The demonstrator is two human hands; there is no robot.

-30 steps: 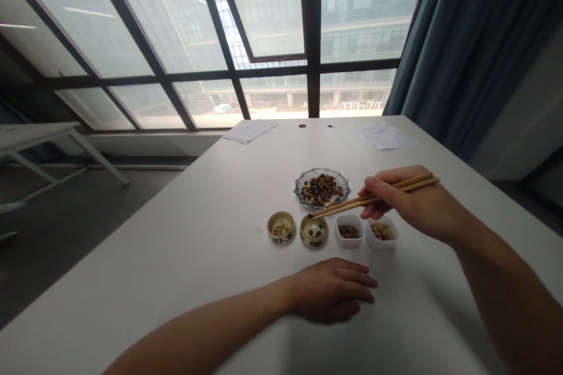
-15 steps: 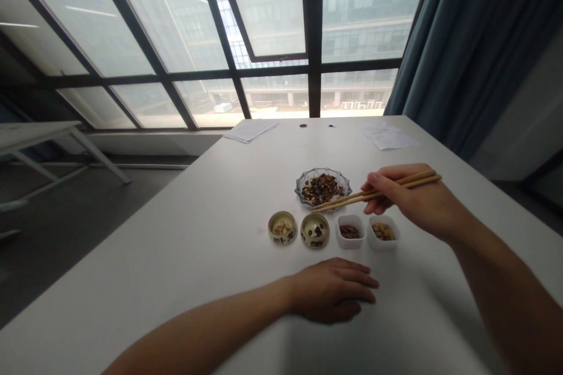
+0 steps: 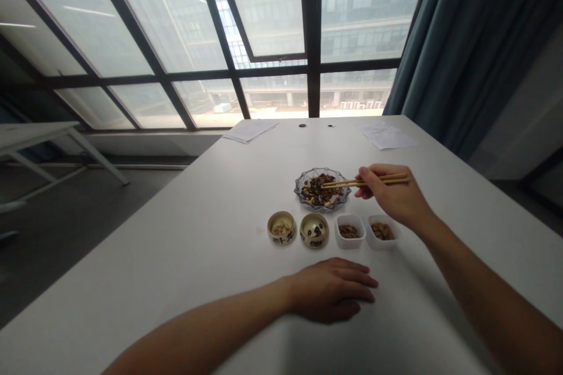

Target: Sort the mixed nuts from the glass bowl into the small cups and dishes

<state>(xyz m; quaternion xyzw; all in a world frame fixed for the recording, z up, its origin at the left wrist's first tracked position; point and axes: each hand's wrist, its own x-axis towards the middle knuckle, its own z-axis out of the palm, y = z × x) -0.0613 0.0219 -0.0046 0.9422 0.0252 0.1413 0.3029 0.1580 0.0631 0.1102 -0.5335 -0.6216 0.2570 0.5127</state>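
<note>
as right hand (image 3: 393,197) holds chopsticks (image 3: 365,183) — tips over dish (image 3: 301,188)

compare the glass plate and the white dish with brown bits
The glass plate is clear and round, the white dish opaque and square. The plate is larger, heaped with mixed dark and pale pieces; the dish holds few brown ones. Both sit on the table.

On my table (image 3: 197,234), a dish (image 3: 301,186) sits behind a row of two cups (image 3: 282,238) and two tubs (image 3: 349,242). Papers (image 3: 250,131) lie farther back.
</note>
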